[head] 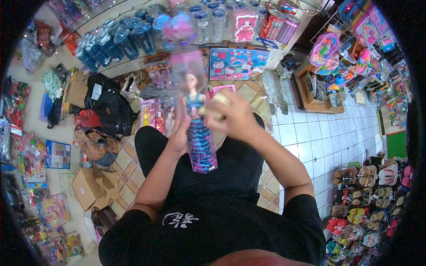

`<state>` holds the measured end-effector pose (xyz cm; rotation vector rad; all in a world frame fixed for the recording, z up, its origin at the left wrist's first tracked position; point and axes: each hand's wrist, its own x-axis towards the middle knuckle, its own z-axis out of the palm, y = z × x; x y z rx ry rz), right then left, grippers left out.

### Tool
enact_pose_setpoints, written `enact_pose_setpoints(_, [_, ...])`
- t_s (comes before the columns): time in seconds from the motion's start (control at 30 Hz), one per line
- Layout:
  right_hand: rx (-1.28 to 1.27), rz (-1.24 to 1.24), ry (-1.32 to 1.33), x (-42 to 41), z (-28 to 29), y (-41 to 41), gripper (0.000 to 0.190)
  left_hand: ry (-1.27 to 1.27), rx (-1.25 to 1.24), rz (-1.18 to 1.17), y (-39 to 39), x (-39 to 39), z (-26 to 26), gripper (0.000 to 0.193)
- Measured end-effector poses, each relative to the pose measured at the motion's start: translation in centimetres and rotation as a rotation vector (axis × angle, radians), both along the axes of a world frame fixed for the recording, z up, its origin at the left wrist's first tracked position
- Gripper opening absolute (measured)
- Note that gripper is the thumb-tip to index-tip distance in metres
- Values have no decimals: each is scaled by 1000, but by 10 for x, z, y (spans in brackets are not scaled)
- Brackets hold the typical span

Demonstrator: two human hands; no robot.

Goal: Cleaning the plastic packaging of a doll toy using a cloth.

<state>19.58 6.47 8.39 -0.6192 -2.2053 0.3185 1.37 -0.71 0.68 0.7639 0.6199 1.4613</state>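
Note:
A boxed fashion doll [199,133] in a clear plastic package stands tilted over my lap, its dress striped blue and dark. My left hand [180,131] grips the package along its left side. In my right hand [234,114] is a pale yellow cloth [219,101], bunched up beside the doll's upper body. That hand is blurred, and whether the cloth touches the plastic I cannot tell. Behind my left hand, several more packaged dolls [159,114] rest on the floor. Part of a pink frame [223,88] shows behind my right hand.
Blue plastic bottles [128,40] line the shelf ahead, above a Hello Kitty box [239,64]. Left are a black bag [114,103], a patterned backpack [96,141] and an open cardboard box [91,189]. A wooden display case [316,106] and racked sandals [367,193] stand right.

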Motion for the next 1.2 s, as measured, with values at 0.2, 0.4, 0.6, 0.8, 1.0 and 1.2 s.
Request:
enact_pose_setpoints(0.2, [1, -236, 319, -7, 53, 38, 20, 313, 44, -30, -11, 17, -12, 82])
enact_pose_setpoints(0.4, [-106, 98, 151, -15, -7, 4, 24, 184, 10, 208, -6, 6, 21, 78])
enact_pose_setpoints(0.6, [-133, 203, 69, -6, -41, 3, 26, 124, -107, 238, -9, 0, 13, 86])
enact_pose_setpoints(0.8, [-77, -122, 343, -10, -5, 40, 24, 615, 52, 178, -14, 5, -44, 88])
enact_pose_setpoints(1.0, [-307, -35, 186, -27, -68, -22, 25, 106, -19, 188, -8, 0, -48, 81])
enact_pose_setpoints(1.2, [-539, 28, -8, -10, -123, -81, 21, -246, -424, 91, -7, -33, -103, 56])
